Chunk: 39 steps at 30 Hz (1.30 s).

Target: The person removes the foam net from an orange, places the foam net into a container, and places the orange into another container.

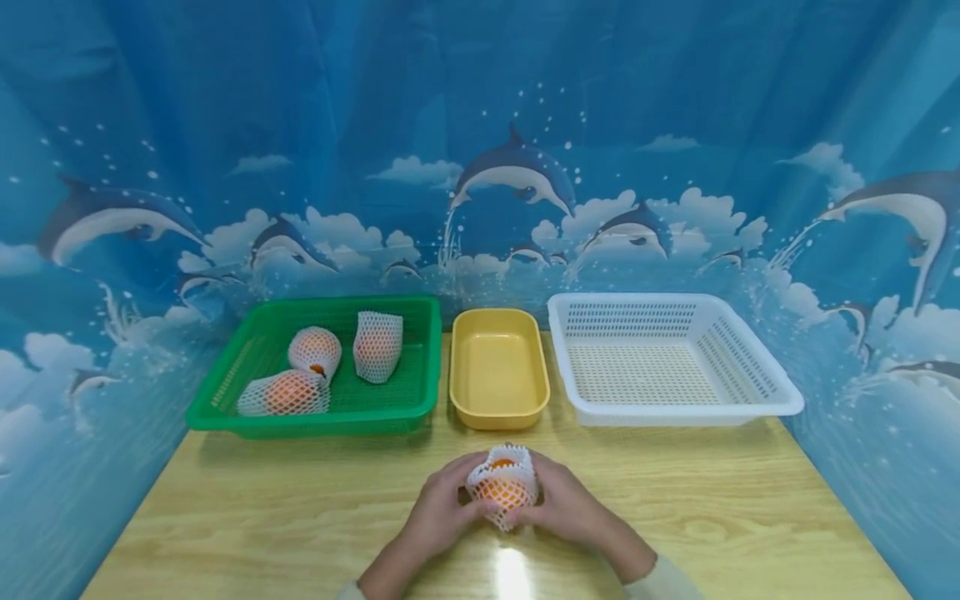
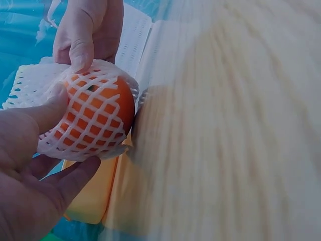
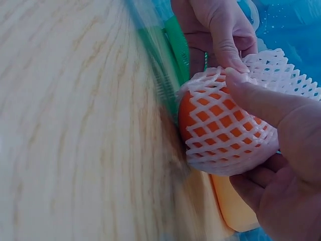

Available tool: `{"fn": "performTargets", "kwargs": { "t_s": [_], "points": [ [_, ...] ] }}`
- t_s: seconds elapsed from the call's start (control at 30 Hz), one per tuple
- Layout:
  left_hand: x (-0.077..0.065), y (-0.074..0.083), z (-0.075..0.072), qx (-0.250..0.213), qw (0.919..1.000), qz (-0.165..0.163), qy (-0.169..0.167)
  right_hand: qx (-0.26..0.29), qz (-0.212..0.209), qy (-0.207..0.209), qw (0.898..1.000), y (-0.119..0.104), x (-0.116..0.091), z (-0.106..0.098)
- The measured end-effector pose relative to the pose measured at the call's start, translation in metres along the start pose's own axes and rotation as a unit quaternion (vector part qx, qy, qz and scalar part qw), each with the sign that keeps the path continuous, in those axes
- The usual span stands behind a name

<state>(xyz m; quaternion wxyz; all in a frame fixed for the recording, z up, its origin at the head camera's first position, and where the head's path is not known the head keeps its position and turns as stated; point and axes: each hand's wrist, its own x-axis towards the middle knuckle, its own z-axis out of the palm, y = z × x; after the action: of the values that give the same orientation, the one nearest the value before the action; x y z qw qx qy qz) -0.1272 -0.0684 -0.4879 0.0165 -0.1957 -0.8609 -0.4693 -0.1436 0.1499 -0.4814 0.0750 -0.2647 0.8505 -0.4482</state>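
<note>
An orange (image 1: 504, 492) in a white foam net sleeve (image 2: 95, 118) is held between both hands, close over the front of the table. My left hand (image 1: 444, 506) grips it from the left, thumb on the near side and fingers beneath, as the left wrist view shows. From the right, my right hand (image 1: 567, 504) grips it in the same way, its thumb (image 3: 256, 98) pressed on the net. The net covers most of the fruit, and bare orange skin shows at one end. At the other end, loose netting (image 3: 286, 75) sticks out past the fruit.
A green basket (image 1: 315, 423) at the back left contains several net-wrapped fruits (image 1: 378, 346). Beside it stands a yellow tray (image 1: 498, 367), directly beyond the hands. To the right is a white basket (image 1: 675, 410). A blue dolphin curtain (image 1: 480, 100) hangs behind the wooden table (image 1: 247, 517).
</note>
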Motion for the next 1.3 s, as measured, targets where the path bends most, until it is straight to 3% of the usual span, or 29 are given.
{"fn": "performTargets", "kwargs": {
  "t_s": [0.37, 0.57, 0.7, 1.3],
  "points": [
    [0.0033, -0.0002, -0.0029, -0.017, 0.9994, 0.001, -0.030, 0.023, -0.005, -0.001, 1.000, -0.0001, 0.0003, -0.0040],
    [0.0070, 0.0016, -0.0019, -0.011, 0.9996, 0.011, -0.024, 0.011, -0.024, 0.012, 1.000, 0.0011, 0.0008, -0.0088],
    [0.0053, 0.0020, -0.0011, -0.011, 0.9996, 0.000, -0.027, 0.006, -0.028, 0.006, 1.000, 0.0029, 0.0001, -0.0086],
    [0.0039, 0.0082, -0.0018, -0.002, 0.9994, 0.011, -0.032, 0.015, -0.006, -0.002, 1.000, 0.0010, -0.0031, -0.0054]
  ]
}}
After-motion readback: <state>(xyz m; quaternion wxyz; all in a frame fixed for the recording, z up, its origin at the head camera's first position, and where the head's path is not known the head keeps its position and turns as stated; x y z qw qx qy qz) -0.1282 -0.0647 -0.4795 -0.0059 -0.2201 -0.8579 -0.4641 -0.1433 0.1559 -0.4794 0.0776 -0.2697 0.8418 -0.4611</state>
